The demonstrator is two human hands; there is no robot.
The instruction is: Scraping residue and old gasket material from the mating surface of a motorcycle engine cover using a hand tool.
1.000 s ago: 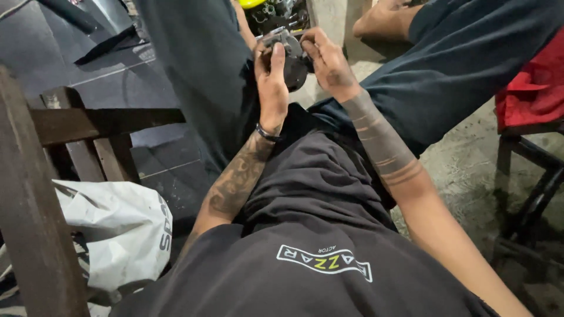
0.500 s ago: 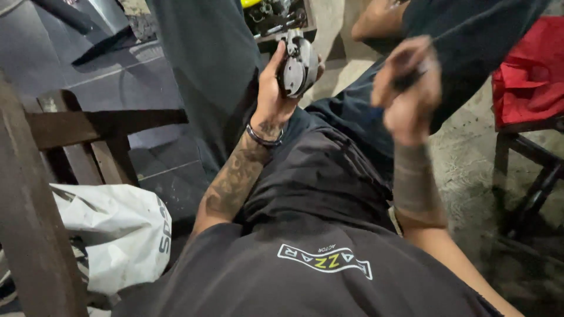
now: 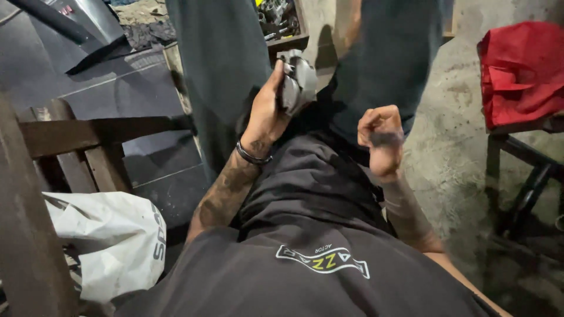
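The left hand (image 3: 267, 114) grips a grey metal part (image 3: 296, 82), raised upright above the lap between the knees. The right hand (image 3: 380, 136) hangs apart to its right, curled into a fist with dark smudges; whether it pinches anything, I cannot tell. A white bag (image 3: 106, 246) lies by a wooden chair (image 3: 76, 138).
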